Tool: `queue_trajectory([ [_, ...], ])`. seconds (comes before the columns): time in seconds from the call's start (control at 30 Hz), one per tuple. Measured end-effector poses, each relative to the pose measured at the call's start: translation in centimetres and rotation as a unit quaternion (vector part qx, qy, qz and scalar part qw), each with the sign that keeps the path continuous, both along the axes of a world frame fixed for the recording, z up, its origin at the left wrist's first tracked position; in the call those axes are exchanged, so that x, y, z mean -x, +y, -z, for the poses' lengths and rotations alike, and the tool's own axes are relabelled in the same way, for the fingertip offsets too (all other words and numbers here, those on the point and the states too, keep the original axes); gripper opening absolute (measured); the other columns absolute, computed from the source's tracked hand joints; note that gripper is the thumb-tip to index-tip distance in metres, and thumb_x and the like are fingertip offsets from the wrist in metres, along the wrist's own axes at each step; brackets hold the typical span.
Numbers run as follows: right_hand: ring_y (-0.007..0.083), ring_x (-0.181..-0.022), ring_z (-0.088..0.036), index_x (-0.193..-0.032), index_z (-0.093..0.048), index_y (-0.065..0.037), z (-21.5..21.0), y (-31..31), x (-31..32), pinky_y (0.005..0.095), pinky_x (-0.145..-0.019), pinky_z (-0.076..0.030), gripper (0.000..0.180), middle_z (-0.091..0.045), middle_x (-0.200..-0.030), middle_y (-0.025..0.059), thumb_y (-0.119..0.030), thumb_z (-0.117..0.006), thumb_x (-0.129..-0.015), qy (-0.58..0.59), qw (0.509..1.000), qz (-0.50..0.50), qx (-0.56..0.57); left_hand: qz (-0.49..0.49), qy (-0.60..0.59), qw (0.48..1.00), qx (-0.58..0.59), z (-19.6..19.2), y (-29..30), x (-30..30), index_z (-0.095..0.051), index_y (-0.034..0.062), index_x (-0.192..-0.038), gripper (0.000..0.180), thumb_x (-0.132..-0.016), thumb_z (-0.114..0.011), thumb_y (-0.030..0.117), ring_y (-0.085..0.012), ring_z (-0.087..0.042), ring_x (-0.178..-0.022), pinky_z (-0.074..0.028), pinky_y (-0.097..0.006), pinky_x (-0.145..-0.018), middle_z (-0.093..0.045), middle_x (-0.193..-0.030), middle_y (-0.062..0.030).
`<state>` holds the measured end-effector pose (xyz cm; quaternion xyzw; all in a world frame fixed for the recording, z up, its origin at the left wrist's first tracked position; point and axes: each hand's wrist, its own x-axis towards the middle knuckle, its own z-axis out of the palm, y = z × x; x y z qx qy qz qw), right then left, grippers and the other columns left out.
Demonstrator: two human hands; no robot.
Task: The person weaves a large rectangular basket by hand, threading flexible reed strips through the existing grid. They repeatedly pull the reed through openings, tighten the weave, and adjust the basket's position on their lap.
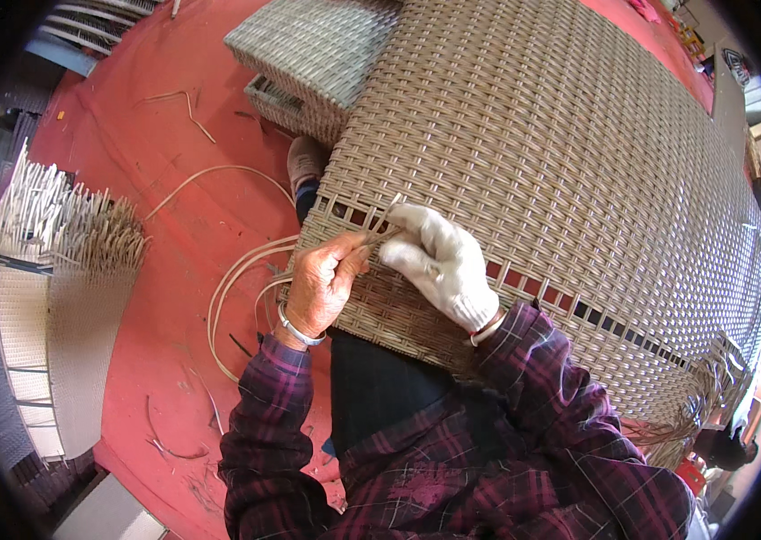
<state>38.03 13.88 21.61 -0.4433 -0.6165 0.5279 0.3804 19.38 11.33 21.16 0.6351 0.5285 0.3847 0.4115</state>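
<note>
A large brown wicker panel (524, 117) lies in front of me, with a narrow row of open gaps (560, 300) running across its weave. Over the left end of that row, my bare left hand (319, 281) pinches a thin wicker strand (391, 209) between thumb and fingers. Close beside it my right hand (441, 265), in a white glove, has thumb and fingers closed on the same strand. The exact grip is partly hidden by the glove. Long beige strand loops (216, 310) hang off the panel's left edge beside my left hand.
A grey woven seat-like piece (308, 45) stands at the panel's far left. Bundled pale strands (65, 216) top a stack at left. Loose scraps (169, 450) lie on the red floor covering (155, 360). Uncut strand ends (713, 387) stick out at the panel's right.
</note>
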Motion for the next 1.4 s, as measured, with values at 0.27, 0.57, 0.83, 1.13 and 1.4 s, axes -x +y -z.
queue_trajectory([
  [0.27, 0.0121, -0.095, -0.062, -0.121, -0.062, -0.001, -0.3, 0.9, 0.2, 0.0256, -0.082, -0.05, 0.031, -0.067, -0.11, 0.005, -0.01, -0.068, -0.092, 0.061, 0.993, 0.03, 0.092, 0.015, 0.025, 0.999, -0.024, 1.1, 0.2, 0.9, -0.067, -0.0032, -0.105, 0.017, -0.089, -0.062, -0.001, -0.0285, -0.068, -0.075, -0.053, -0.033, -0.066, -0.069, -0.089, -0.0161],
  [0.57, 0.0238, -0.081, -0.064, -0.11, -0.071, -0.016, 0.0, 0.8, 1.1, 0.0356, -0.068, -0.053, 0.028, -0.064, -0.09, 0.0046, -0.032, -0.068, -0.088, -0.233, 0.936, 0.014, -0.264, 0.032, 0.047, 0.995, -0.086, 0.2, -0.3, 0.3, -0.063, -0.0022, -0.099, 0.02, -0.08, -0.062, -0.006, -0.0321, -0.064, -0.071, -0.05, -0.037, -0.063, -0.062, -0.081, -0.0132],
  [0.83, 0.0261, -0.066, -0.065, -0.115, -0.066, -0.012, 1.6, 0.2, 1.2, 0.0384, -0.06, -0.05, 0.029, -0.068, -0.077, 0.0048, -0.02, -0.067, -0.087, -0.239, 0.934, -0.027, -0.263, -0.014, 0.213, 0.959, -0.185, 0.8, -1.0, -0.2, -0.065, 0.0067, -0.101, 0.022, -0.08, -0.068, 0.004, -0.0246, -0.058, -0.066, -0.04, -0.036, -0.065, -0.058, -0.074, -0.0049],
  [1.13, 0.0239, -0.064, -0.063, -0.137, -0.049, 0.0, 2.3, -1.3, 3.9, 0.0379, -0.06, -0.048, 0.057, -0.069, -0.084, 0.01, -0.009, -0.068, -0.084, -0.253, 0.923, 0.011, -0.288, -0.062, 0.181, 0.965, -0.179, 2.3, -1.8, 1.5, -0.07, 0.0081, -0.096, 0.018, -0.079, -0.07, 0.004, -0.0241, -0.052, -0.066, -0.039, -0.036, -0.066, -0.056, -0.073, -0.0031],
  [1.4, 0.027, -0.083, -0.068, -0.137, -0.047, 0.002, 2.0, -1.3, 5.5, 0.0361, -0.073, -0.054, 0.055, -0.069, -0.104, 0.0165, -0.003, -0.067, -0.086, -0.177, 0.955, -0.035, -0.237, -0.078, 0.159, 0.97, -0.167, 2.4, -1.7, 5.5, -0.071, 0.0097, -0.095, 0.018, -0.078, -0.068, 0.003, -0.0223, -0.055, -0.066, -0.039, -0.034, -0.071, -0.063, -0.075, -0.002],
])
